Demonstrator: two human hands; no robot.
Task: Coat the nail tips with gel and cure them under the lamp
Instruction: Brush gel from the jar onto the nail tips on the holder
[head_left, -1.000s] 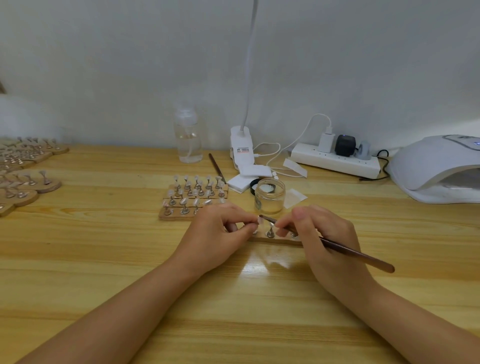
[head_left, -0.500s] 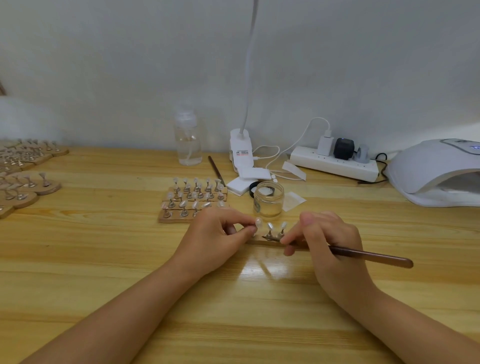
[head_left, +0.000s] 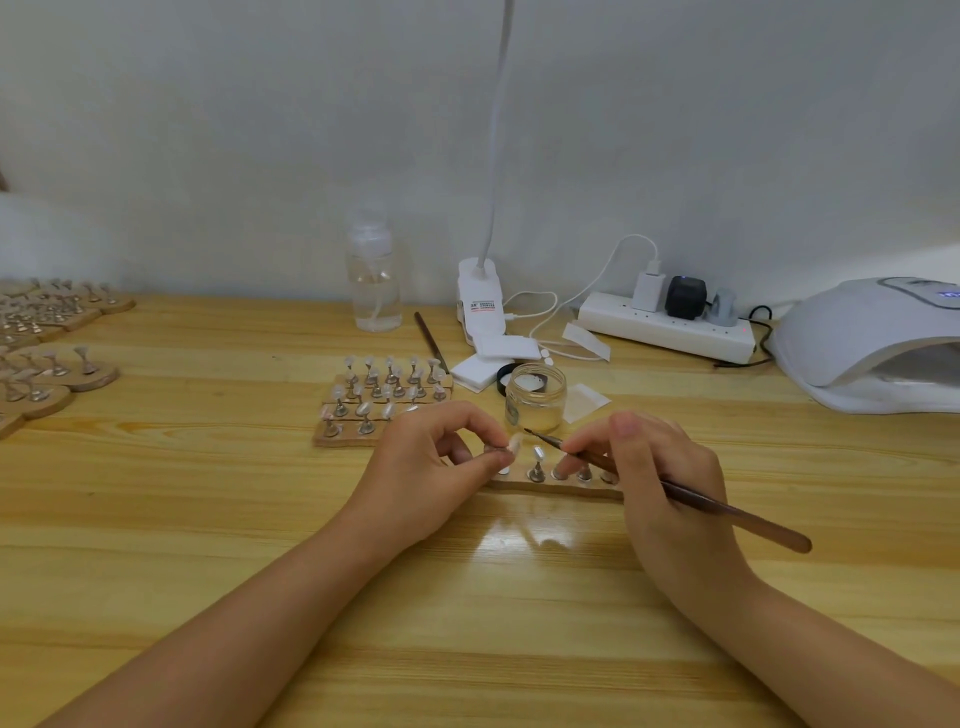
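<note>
Wooden desk (head_left: 208, 519), gel jar (head_left: 535, 397) behind hands, left fingers (head_left: 496, 457) pinching nail tip (head_left: 515, 443), right fingers (head_left: 576, 447) gripping brush (head_left: 727, 512).

Two hands work at the table: the left hand (head_left: 431, 478) and the right hand (head_left: 660, 483). There are two brushes, one held (head_left: 691, 499) and one lying (head_left: 431, 340), one glass jar (head_left: 535, 397), one clear bottle (head_left: 374, 283), one curing lamp (head_left: 872, 343), and one power strip (head_left: 665, 325).

Soft, even light; glare patch on the table (head_left: 524, 540) between the forearms; edges bowed.
</note>
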